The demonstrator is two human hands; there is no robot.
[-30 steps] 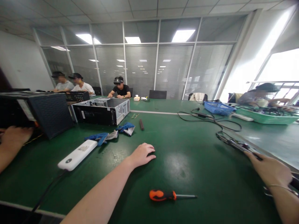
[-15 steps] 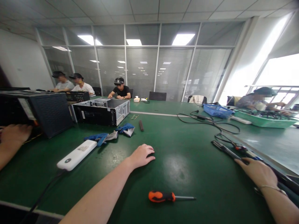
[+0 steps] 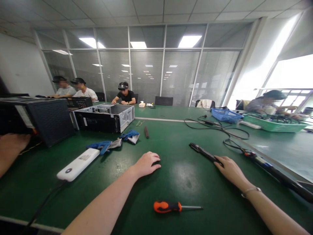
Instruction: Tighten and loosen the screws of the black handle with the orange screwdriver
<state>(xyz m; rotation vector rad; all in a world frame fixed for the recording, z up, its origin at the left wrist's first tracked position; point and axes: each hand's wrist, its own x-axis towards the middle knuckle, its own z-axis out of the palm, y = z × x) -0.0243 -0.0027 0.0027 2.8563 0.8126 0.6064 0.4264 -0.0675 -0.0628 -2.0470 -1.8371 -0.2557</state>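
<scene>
My left hand (image 3: 146,163) lies palm down on the green table (image 3: 186,182), fingers loosely bent, holding nothing that I can see. My right hand (image 3: 228,169) is closed on the near end of a long thin black bar (image 3: 201,151), which lies on the table and points away to the left. An orange-handled screwdriver (image 3: 167,206) lies near the front edge between my two arms, touched by neither hand.
A white power strip (image 3: 78,164), blue gloves (image 3: 105,145) and an open computer case (image 3: 106,117) sit at the left. Another person's hand (image 3: 11,145) rests by a black case (image 3: 44,119). Cables (image 3: 220,129), a black rail (image 3: 276,173) and baskets (image 3: 226,115) lie right. Several people sit around.
My right hand has moved left from the table's right edge toward the middle, bringing the black bar with it. My left hand and the screwdriver have stayed in place.
</scene>
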